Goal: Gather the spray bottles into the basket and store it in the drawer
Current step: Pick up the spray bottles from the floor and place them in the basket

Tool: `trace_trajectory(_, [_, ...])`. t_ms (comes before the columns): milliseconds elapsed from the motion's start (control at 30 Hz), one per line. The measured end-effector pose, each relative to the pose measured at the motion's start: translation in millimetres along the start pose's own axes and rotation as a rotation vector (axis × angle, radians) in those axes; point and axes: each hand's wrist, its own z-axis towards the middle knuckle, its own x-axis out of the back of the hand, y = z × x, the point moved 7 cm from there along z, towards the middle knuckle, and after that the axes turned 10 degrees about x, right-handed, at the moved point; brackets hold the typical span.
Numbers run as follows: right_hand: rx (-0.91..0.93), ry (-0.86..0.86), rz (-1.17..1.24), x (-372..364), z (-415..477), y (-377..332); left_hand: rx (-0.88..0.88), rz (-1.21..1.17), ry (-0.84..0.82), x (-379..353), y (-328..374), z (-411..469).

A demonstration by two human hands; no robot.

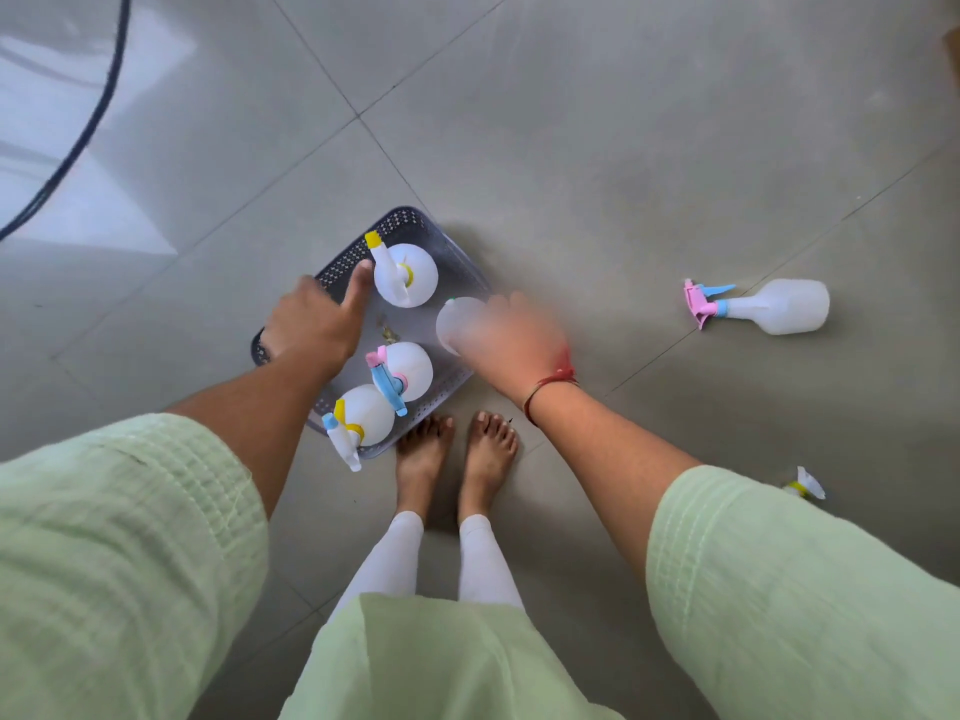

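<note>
1. Directly below the head camera, a person in pale green sleeves reaches both arms down to a grey-blue perforated basket (408, 216) on the tiled floor (597, 148), just ahead of their bare feet.
2. The left hand (317, 324) curls its fingers over the basket's left rim, thumb stretched toward the yellow-nozzled bottle (408, 275).
3. The right hand (514, 340) (heavily motion-blurred) is at the basket's right edge, against a blurred white bottle (457, 320); whether it grips that bottle cannot be told.
4. Three translucent white spray bottles stand upright inside: the yellow-nozzled one farthest from the feet, a pink-and-blue bottle (410, 371) in the middle, and a blue-and-yellow bottle (363, 415) nearest the feet.
5. Well to the right, a pink-triggered bottle (779, 306) lies on its side on the floor.
6. Another bottle tip (808, 485) peeks from behind the right sleeve.
</note>
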Motion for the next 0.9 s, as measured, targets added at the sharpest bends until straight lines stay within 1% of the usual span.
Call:
trace_trajectory(100, [-0.009,0.033,0.038,31,-17,5,-0.096,-0.126,0.074,24,14,-21])
trace_trajectory(267, [-0.094,0.109,0.12,65,-39,35,-0.388,-0.166,0.108,41,76,-71])
trace_trajectory(367, [-0.209,0.159,0.26,68,-50,66,-0.574,-0.132,0.138,30,112,-104])
trace_trajectory(467, [-0.301,0.181,0.338,57,-69,110,-0.714,-0.063,0.097,-5,145,-138])
trace_trajectory(600, [-0.385,0.136,0.367,35,-112,181,-0.807,0.112,0.015,-66,179,-186])
trace_trajectory(767, [-0.454,0.048,0.385,16,-194,267,-0.786,0.211,-0.048,-124,213,-267])
trace_trajectory(900, [-0.558,0.066,0.425,16,-251,329,-0.795,0.277,-0.088,-158,244,-330])
